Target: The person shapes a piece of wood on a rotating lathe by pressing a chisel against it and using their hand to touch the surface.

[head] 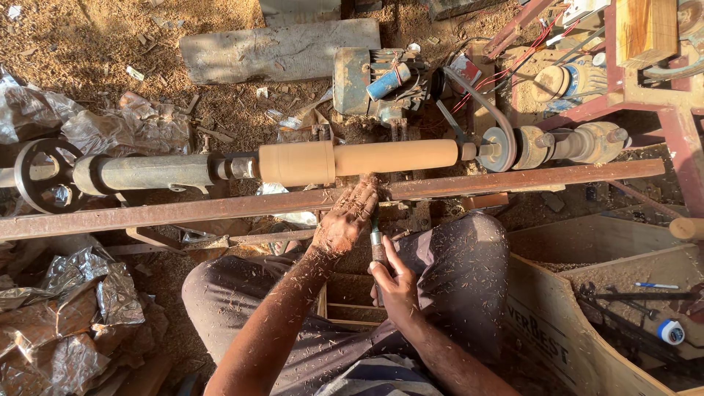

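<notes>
The left hand (346, 220) pressed the chisel (377, 246) down on the rusty rail (183, 211), the right hand (396, 290) was wrapped tight around its handle, and holding it steady against the wooden piece (359, 160) on the lathe seemed best.

A single head-worn camera looks almost straight down from above the seated person, close enough that the lap and both forearms fill the lower middle. The lathe (352, 163) runs left to right across the upper half, parallel to the top edge. Sawdust-covered floor (88, 44) fills the far side.
</notes>
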